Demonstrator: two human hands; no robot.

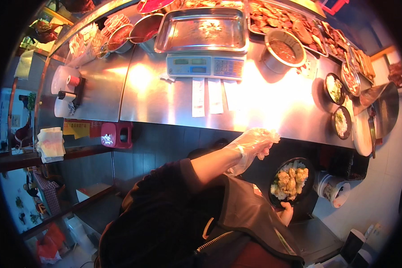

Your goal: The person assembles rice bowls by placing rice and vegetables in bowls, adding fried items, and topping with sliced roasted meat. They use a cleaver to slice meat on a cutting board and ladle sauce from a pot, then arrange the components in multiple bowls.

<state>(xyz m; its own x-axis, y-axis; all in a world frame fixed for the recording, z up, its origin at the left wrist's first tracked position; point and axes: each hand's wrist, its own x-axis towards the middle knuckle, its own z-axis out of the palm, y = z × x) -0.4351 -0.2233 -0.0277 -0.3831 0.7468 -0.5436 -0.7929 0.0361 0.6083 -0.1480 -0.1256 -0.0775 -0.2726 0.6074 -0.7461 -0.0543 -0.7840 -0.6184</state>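
L hand (265, 144): in clear plastic glove (240, 165), fingers curled nr desk (165, 98) edge; can't tell if gripping.
R hand (286, 212): bare, holding black bowl (311, 181), prob. to keep rice (279, 193) + meat pcs (291, 181) level.
Bowl: this side of desk, nr white bucket (329, 188).
Scale (205, 66): metal tray (178, 33) seemingly atop, prob. for weighing.
Print: on scale, slips (215, 96); too small to read.

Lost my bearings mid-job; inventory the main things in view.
Counter: one, silver, across upper half
Held bowl: one, black, below counter
Food: one portion, yellow-white, in held bowl
Smaller bowls: two, dark, counter's right end
Scale: one, white-blue, mid-counter
Tray: one, silver, beyond scale's panel
Paper slips: three, white, before scale
Pot: one, pale, right of scale
Stool: one, red, left below counter
Bucket: one, white, right of held bowl
Left hand: one, clear-gloved, by counter edge
Right hand: one, bare, gripping held bowl
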